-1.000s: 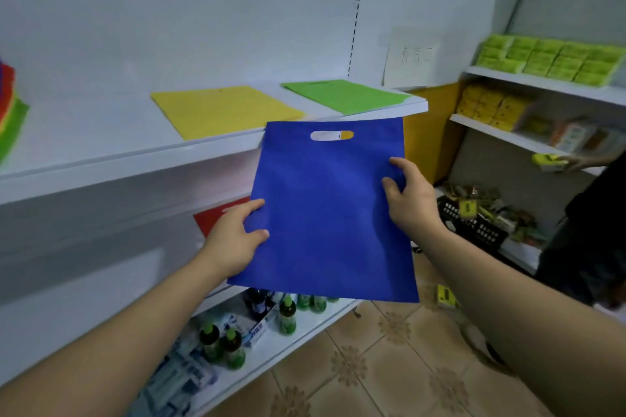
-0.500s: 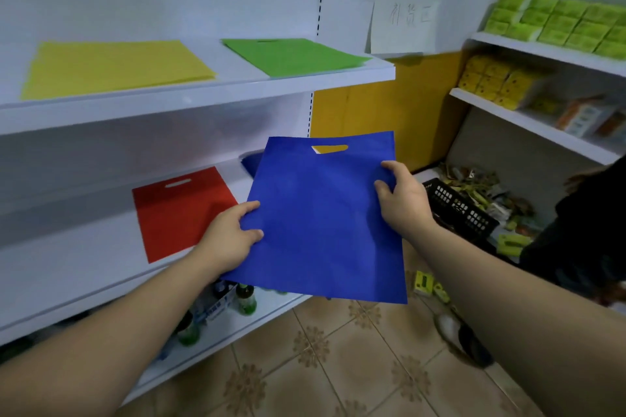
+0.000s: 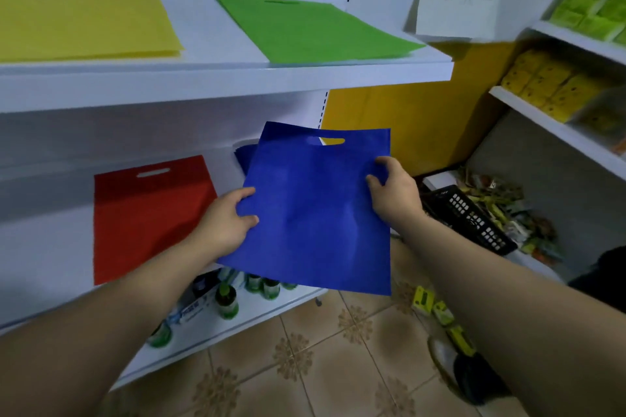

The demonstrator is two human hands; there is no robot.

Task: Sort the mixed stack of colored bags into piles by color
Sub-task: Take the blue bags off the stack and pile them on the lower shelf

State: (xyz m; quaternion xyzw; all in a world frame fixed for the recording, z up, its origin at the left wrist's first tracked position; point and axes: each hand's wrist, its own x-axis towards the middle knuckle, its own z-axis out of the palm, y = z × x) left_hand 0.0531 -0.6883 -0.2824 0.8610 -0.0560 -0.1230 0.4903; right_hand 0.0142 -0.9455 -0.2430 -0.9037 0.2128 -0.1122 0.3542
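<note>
A flat blue bag (image 3: 315, 213) with a cut-out handle is held in the air in front of the middle shelf. My left hand (image 3: 227, 222) pinches its left edge and my right hand (image 3: 393, 191) grips its right edge. Behind it on the middle shelf a corner of another blue bag (image 3: 244, 156) shows. A red bag (image 3: 149, 213) lies to the left on that shelf. On the upper shelf lie a yellow bag (image 3: 81, 20) and a green bag (image 3: 305, 29).
Green bottles (image 3: 227, 303) and boxes stand on the bottom shelf (image 3: 271, 311). A black basket (image 3: 471, 217) with packets sits at the right. Side shelves hold yellow packs (image 3: 548, 85) and green packs (image 3: 592, 7). A paper note (image 3: 460, 0) hangs on the wall. Tiled floor below.
The blue bag and both hands have come down from the upper shelf to the level of the middle shelf. My view has dropped and turned right, so the red bag now shows.
</note>
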